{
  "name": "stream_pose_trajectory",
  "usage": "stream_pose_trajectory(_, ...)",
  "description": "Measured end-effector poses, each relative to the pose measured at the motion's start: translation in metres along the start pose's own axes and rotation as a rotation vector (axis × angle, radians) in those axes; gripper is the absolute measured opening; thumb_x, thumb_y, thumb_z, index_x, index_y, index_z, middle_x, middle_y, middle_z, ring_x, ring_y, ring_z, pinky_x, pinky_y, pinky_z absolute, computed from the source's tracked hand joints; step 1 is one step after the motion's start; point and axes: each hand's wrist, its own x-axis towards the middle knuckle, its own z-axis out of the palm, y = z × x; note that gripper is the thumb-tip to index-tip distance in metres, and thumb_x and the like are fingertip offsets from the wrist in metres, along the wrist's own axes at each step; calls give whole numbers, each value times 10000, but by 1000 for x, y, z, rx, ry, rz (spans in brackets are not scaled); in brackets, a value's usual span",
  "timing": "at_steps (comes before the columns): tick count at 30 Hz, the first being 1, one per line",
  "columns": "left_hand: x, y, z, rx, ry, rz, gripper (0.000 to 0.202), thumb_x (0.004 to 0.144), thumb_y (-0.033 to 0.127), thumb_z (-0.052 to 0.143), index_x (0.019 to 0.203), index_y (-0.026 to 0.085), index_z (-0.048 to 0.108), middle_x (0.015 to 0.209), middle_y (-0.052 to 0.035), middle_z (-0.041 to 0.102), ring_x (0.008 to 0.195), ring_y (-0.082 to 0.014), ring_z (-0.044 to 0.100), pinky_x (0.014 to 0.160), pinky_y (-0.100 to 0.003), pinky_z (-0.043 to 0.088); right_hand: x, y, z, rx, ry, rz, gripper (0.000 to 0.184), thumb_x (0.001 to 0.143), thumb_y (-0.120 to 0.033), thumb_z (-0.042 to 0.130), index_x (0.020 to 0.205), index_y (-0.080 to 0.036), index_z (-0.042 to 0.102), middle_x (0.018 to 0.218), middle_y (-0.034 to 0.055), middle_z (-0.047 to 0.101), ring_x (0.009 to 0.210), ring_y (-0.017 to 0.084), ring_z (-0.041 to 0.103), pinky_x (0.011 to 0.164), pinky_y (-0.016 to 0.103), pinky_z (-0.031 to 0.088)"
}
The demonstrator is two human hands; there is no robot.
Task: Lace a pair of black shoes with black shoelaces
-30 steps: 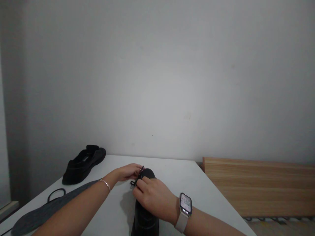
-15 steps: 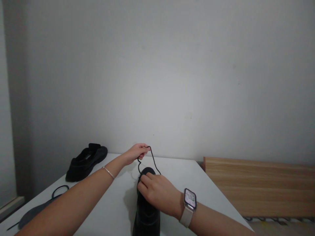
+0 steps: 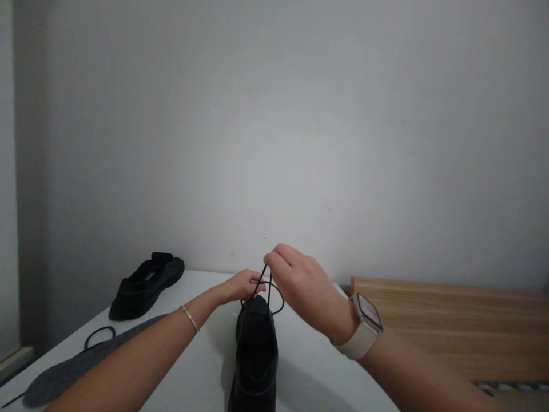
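A black lace-up shoe (image 3: 255, 349) stands on the white table (image 3: 317, 366), its toe pointing away from me. My right hand (image 3: 302, 286), with a pale watch on the wrist, is raised above the toe and pinches the thin black shoelace (image 3: 262, 273), pulling it upward. My left hand (image 3: 242, 284), a thin bracelet on its wrist, rests at the toe of the shoe with fingers curled at the lace where it leaves the shoe.
A second black shoe (image 3: 146, 284) lies at the table's far left. A grey insole (image 3: 81, 363) and a loose black lace loop (image 3: 99, 335) lie at the left front. A wooden board (image 3: 454, 326) sits to the right of the table. A plain wall stands behind.
My right hand rose from the shoe's toe and now pulls the lace up. My left hand came down from its raised hold to the toe.
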Motion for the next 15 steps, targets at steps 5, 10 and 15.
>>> stream_pose_trajectory(5, 6, -4, -2, -66, -195, -217, 210, 668, 355, 572, 641, 147, 562, 486, 50, 486, 432, -89, 406, 424, -212, 308, 25, 21, -29, 34, 238, 92, 135, 882, -73, 449, 869, -152, 558, 816, 36, 557, 701, 140, 499, 644, 258, 395)
stream_pose_trajectory(10, -1, -5, 7, -76, -236, -236, 242, 614, 366, 644, 639, 127, 620, 524, 20, 557, 510, -120, 476, 509, -237, 355, 42, 31, -41, 44, 384, 79, 124, 850, -67, 470, 833, -156, 553, 798, 25, 555, 690, 129, 511, 650, 250, 409)
stream_pose_trajectory(15, -10, -4, 8, -154, -255, -266, 540, 731, 631, 510, 715, 116, 673, 664, -48, 665, 654, -177, 585, 651, -285, 432, 47, 35, -41, 73, 497, 78, 145, 847, -56, 453, 828, -162, 552, 804, 25, 556, 706, 128, 526, 663, 246, 432)
